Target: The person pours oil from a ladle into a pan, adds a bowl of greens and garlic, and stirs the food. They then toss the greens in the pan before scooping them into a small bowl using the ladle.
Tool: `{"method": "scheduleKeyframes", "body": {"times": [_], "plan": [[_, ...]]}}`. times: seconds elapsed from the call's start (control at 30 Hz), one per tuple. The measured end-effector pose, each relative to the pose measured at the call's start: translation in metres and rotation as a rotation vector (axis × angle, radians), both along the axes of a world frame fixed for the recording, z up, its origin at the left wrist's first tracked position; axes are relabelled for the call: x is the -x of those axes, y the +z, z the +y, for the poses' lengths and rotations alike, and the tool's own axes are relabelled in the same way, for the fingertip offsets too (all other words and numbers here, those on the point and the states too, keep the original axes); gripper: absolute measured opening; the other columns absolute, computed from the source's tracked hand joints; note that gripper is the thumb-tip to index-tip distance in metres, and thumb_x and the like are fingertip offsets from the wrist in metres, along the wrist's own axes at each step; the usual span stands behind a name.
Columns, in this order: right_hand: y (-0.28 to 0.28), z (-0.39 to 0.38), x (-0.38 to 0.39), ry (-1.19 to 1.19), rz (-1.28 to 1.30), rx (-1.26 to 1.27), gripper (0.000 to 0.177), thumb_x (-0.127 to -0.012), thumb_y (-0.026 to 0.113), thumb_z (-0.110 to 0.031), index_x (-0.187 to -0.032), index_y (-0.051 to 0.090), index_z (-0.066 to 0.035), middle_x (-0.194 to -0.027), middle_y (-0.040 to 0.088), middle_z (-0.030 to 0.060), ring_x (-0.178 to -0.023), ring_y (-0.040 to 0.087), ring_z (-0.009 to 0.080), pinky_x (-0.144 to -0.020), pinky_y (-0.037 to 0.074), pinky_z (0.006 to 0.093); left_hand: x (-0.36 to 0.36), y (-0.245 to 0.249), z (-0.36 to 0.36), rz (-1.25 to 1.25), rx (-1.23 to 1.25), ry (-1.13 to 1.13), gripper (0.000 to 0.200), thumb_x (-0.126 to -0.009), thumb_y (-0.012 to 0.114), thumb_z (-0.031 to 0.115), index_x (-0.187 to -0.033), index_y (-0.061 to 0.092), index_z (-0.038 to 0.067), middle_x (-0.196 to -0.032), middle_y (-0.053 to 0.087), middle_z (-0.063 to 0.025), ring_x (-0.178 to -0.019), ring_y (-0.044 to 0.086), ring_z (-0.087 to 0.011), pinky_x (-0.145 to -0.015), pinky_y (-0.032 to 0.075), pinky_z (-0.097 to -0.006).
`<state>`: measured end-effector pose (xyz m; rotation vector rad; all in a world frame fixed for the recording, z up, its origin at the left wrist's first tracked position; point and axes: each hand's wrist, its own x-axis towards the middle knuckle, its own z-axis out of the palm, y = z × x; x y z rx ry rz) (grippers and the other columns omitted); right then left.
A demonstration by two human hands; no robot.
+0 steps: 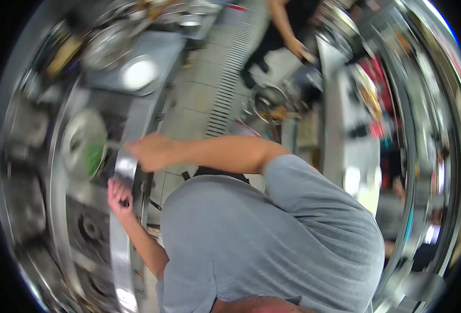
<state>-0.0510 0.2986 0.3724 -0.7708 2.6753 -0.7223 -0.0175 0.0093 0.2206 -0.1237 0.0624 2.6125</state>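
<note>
On the stove at left sits a wide, pale pan with chopped green food in its near side. My left hand is closed near the stove's front edge, below the pan. A dark round handle end shows at the bottom of that fist; what the handle belongs to cannot be made out. My right hand reaches across my body to the pan's right side. It is blurred by motion, with its fingers curled. Anything in its grip is hidden.
Several burners line the steel stove below the pan. Beyond it, a white round plate or bowl rests on a steel counter. A co-worker's hand is at the upper right, near a metal bowl. A drain grate crosses the tiled floor.
</note>
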Motion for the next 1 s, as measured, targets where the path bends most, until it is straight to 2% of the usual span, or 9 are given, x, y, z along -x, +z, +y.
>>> {"method": "scheduleKeyframes", "body": {"times": [0.07,0.33,0.43,0.47,0.5,0.53,0.57,0.63,1.0], "plan": [[-0.025,-0.022,-0.017,-0.046,0.020,0.059,0.051,-0.073,0.067,-0.011,-0.120,0.052,0.003,-0.088,0.069,0.0235,-0.090,0.070,0.0418,-0.076,0.056,0.0519,0.007,0.001,-0.013,0.027,0.127,-0.027,0.026,-0.111,0.038,0.024,-0.107,0.053,0.003,-0.070,0.039,0.0028,-0.052,0.038,-0.0066,-0.049,0.032,-0.0252],[-0.021,-0.057,-0.100,-0.234,0.035,0.119,0.056,-0.079,0.065,-0.014,-0.132,0.050,0.001,-0.101,0.068,0.0224,-0.092,0.070,0.0391,-0.076,0.056,0.0504,-0.013,0.036,-0.048,0.069,0.230,-0.163,0.022,-0.112,0.033,0.020,-0.105,0.047,0.005,-0.071,0.037,0.0029,-0.049,0.036,-0.0057,-0.047,0.032,-0.0225],[0.018,-0.034,-0.134,-0.324,-0.013,0.131,0.060,-0.080,0.063,-0.010,-0.138,0.046,-0.007,-0.095,0.068,0.0195,-0.089,0.069,0.0398,-0.073,0.054,0.0509,-0.024,0.024,-0.060,0.140,0.570,-0.085,0.015,-0.110,0.036,0.013,-0.104,0.047,0.007,-0.069,0.037,0.0037,-0.049,0.037,-0.0055,-0.044,0.031,-0.0230],[0.002,-0.025,-0.141,-0.312,0.069,0.218,0.061,-0.080,0.064,-0.009,-0.138,0.046,-0.011,-0.091,0.068,0.0186,-0.087,0.068,0.0397,-0.072,0.054,0.0512,-0.046,0.051,-0.034,0.217,1.031,0.028,0.010,-0.106,0.041,0.007,-0.102,0.049,0.010,-0.068,0.038,0.0044,-0.049,0.035,-0.0055,-0.043,0.030,-0.0236],[0.029,-0.014,-0.154,-0.370,-0.064,0.205,0.066,-0.081,0.063,-0.008,-0.143,0.044,-0.014,-0.089,0.069,0.0190,-0.084,0.068,0.0395,-0.069,0.053,0.0510,-0.062,0.091,-0.009,0.185,0.964,-0.082,0.009,-0.103,0.046,0.006,-0.098,0.052,0.011,-0.067,0.039,0.0048,-0.049,0.035,-0.0068,-0.043,0.029,-0.0239],[0.042,-0.006,-0.164,-0.390,-0.101,0.128,0.073,-0.082,0.063,-0.009,-0.151,0.038,-0.017,-0.089,0.069,0.0186,-0.082,0.068,0.0401,-0.067,0.053,0.0508,-0.058,0.065,-0.020,0.304,0.778,-0.196,0.009,-0.102,0.050,0.009,-0.094,0.053,0.012,-0.067,0.041,0.0049,-0.049,0.037,-0.0083,-0.043,0.029,-0.0245],[0.033,-0.001,-0.176,-0.456,0.019,0.107,0.075,-0.085,0.061,-0.007,-0.154,0.036,-0.019,-0.089,0.069,0.0189,-0.081,0.068,0.0404,-0.067,0.054,0.0511,-0.064,0.079,-0.002,-0.016,0.507,-0.177,0.009,-0.101,0.053,0.013,-0.092,0.052,0.012,-0.067,0.043,0.0043,-0.049,0.038,-0.0099,-0.043,0.028,-0.0251],[0.032,0.019,-0.197,-0.503,0.140,0.225,0.083,-0.079,0.063,-0.001,-0.155,0.032,-0.009,-0.095,0.068,0.0222,-0.080,0.067,0.0408,-0.068,0.054,0.0502,-0.068,0.089,0.024,0.195,0.797,-0.199,0.016,-0.100,0.062,0.023,-0.096,0.052,0.011,-0.068,0.046,0.0052,-0.047,0.042,-0.0067,-0.041,0.034,-0.0248],[0.050,0.092,-0.260,-0.718,-0.016,-0.105,0.075,-0.084,0.062,-0.005,-0.154,0.033,-0.002,-0.091,0.067,0.0264,-0.079,0.065,0.0461,-0.072,0.052,0.0546,-0.100,0.087,0.172,0.128,0.656,-0.400,0.020,-0.099,0.064,0.019,-0.099,0.047,0.010,-0.067,0.046,0.0048,-0.047,0.045,-0.0042,-0.042,0.045,-0.0259]]}}
